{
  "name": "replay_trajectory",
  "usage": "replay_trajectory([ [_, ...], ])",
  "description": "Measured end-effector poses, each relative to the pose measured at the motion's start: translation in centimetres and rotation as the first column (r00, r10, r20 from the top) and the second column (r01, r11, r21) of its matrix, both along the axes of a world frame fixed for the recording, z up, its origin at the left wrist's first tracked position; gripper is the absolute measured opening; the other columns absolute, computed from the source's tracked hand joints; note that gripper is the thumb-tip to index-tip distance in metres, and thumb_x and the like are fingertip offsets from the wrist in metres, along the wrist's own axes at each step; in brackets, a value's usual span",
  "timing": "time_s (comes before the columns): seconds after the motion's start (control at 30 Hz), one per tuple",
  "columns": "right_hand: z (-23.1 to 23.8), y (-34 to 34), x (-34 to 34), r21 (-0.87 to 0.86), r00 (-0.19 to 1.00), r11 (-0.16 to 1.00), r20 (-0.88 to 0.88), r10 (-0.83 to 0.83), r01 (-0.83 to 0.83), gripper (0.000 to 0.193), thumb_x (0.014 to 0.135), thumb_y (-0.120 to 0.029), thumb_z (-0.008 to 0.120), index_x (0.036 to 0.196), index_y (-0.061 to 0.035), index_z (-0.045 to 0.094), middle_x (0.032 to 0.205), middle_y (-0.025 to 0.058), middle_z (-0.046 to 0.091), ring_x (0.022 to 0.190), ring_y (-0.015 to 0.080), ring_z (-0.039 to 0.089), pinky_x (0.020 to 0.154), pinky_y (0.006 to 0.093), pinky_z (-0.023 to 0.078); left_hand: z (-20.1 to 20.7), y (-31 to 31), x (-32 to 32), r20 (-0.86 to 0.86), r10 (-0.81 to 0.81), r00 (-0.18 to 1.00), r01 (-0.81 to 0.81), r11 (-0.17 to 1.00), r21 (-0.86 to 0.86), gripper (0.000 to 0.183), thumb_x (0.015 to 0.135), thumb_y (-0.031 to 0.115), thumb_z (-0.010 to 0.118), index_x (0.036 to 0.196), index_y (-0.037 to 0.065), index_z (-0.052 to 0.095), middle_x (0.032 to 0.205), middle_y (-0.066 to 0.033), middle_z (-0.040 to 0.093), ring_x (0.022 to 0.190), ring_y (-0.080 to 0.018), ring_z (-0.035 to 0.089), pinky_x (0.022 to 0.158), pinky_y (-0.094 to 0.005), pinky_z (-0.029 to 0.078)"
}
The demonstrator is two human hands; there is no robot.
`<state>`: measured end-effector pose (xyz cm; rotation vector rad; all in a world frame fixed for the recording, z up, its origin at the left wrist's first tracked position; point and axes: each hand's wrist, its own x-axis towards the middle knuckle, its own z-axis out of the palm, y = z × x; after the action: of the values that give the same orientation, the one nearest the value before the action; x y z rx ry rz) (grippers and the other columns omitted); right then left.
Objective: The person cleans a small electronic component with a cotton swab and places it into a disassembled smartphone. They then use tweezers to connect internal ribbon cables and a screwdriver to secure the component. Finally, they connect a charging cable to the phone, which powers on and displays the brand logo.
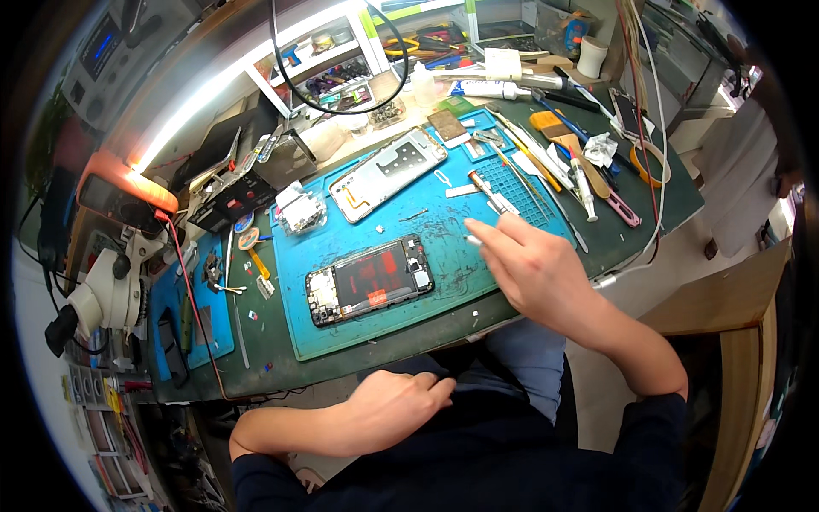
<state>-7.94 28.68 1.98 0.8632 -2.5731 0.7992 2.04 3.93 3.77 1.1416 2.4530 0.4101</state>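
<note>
An opened phone (371, 282) lies on the blue work mat (328, 341), its black battery and reddish marks facing up. My right hand (537, 264) hovers over the mat's right side. Its fingers are drawn together around a small white piece (473, 241) at the fingertips, too small to name. Low in front of my body, above my lap, my left hand (397, 410) is curled with no object showing in it. Behind the open phone rests a silver phone housing (388, 175). A screwdriver-like tool (490, 192) lies just beyond my right fingertips.
A clear bag of small parts (300, 209) sits at the mat's left. Brushes, tweezers and a yellow tape roll (648, 162) crowd the right. An orange multimeter (128, 192) and microscope-like equipment (107, 294) stand left. A wooden cabinet (717, 290) flanks my right; another person (734, 162) stands beyond.
</note>
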Motion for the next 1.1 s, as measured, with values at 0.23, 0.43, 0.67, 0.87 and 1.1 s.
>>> replay_trajectory([
  [0.23,-1.6,-1.4,-2.2,-0.102,0.99,0.985,-0.011,0.14,-0.14,0.011,0.091,-0.015,0.079,0.096,-0.0079,0.072,0.091,0.0055,0.063,0.077,0.0269,0.068,0.067,0.0392,0.055,2.3,-2.7,-5.3,-0.401,0.391,0.829,-0.265,0.905,0.334,0.055,0.086,0.015,0.083,0.136,0.003,0.062,0.118,-0.016,0.07,0.106,-0.0358,0.068,0.091,-0.0429,0.057],
  [0.43,-1.9,-1.5,-2.5,-0.092,0.993,0.989,-0.035,0.117,-0.119,0.012,0.088,-0.015,0.081,0.092,-0.0089,0.071,0.091,0.0036,0.063,0.084,0.024,0.068,0.07,0.0376,0.055,1.2,-4.0,-8.6,-0.334,0.386,0.86,-0.315,0.916,0.248,0.086,0.074,0.022,0.093,0.148,0.001,0.054,0.137,-0.0172,0.064,0.125,-0.0371,0.061,0.108,-0.0467,0.049],
  [0.67,-2.4,-1.5,-2.6,-0.155,0.994,0.982,0.009,0.113,-0.11,0.014,0.086,-0.012,0.081,0.094,-0.0081,0.07,0.09,0.004,0.061,0.083,0.0242,0.066,0.068,0.0382,0.055,1.0,-4.6,-9.8,-0.211,0.423,0.881,-0.368,0.894,0.256,0.094,0.066,0.019,0.097,0.148,0.001,0.054,0.134,-0.0157,0.064,0.124,-0.0352,0.06,0.109,-0.045,0.048],
  [0.87,-2.3,-1.3,-2.3,-0.189,0.993,0.977,0.033,0.11,-0.102,0.011,0.086,-0.01,0.073,0.093,-0.0073,0.066,0.089,0.0049,0.057,0.082,0.0238,0.063,0.068,0.037,0.054,1.1,-4.5,-10.1,-0.153,0.447,0.881,-0.405,0.882,0.242,0.098,0.065,0.022,0.099,0.15,0.001,0.054,0.134,-0.0152,0.065,0.126,-0.0342,0.059,0.11,-0.0447,0.046],
  [1.1,-2.2,-1.0,-2.3,-0.151,0.987,0.975,0.004,0.163,-0.161,0.009,0.081,-0.01,0.068,0.088,-0.0075,0.063,0.088,0.0052,0.054,0.082,0.0215,0.059,0.069,0.0334,0.051,0.5,-5.8,-10.7,-0.178,0.344,0.922,-0.29,0.917,0.273,0.103,0.063,0.028,0.1,0.151,0.002,0.052,0.133,-0.014,0.068,0.121,-0.0345,0.062,0.107,-0.046,0.047],
])
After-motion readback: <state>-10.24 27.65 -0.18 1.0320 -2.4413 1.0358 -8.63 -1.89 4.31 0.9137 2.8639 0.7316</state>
